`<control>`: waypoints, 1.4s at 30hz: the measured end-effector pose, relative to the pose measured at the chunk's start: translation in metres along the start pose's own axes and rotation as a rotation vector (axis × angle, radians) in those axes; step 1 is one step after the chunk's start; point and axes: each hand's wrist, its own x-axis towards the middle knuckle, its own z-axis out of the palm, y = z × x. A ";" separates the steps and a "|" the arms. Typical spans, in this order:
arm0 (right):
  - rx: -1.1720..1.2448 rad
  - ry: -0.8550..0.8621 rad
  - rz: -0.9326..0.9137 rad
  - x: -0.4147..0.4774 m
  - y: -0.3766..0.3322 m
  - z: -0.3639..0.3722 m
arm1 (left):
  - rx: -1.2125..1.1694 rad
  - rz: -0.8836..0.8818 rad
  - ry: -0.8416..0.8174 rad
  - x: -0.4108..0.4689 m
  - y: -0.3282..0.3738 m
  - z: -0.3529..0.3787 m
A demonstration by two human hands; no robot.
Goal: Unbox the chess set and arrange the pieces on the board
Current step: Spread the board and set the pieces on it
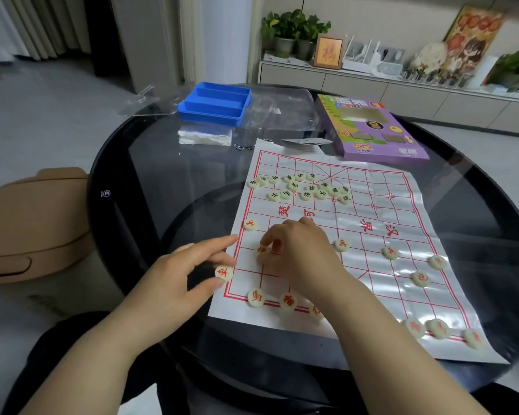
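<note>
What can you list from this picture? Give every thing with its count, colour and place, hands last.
table: one, dark glass, round, under everything.
board: one, white with red lines, on the table's right half.
black-lettered pieces: about sixteen, cream, clustered on the board's far left.
red-lettered pieces: about thirteen showing, cream, spread over the board's near half.
tray: one, blue, far side of the table.
box: one, purple, beyond the board.
clear plastic packaging: two pieces, either side of the tray.
seat: one, tan, left of the table.
plants: several, green, on the far shelf.
left hand: pinches a red-lettered piece at the board's left edge.
right hand: fingers curled on another, just right of it.
</note>
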 end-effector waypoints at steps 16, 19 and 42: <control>0.099 0.153 0.047 -0.053 0.032 -0.015 | 0.084 -0.064 -0.092 -0.007 0.004 0.008; 0.115 0.195 0.049 -0.059 0.040 -0.014 | 0.075 -0.095 -0.035 -0.009 0.007 0.009; 0.150 0.212 0.046 -0.070 0.049 -0.011 | 0.141 -0.150 -0.006 -0.010 0.007 0.012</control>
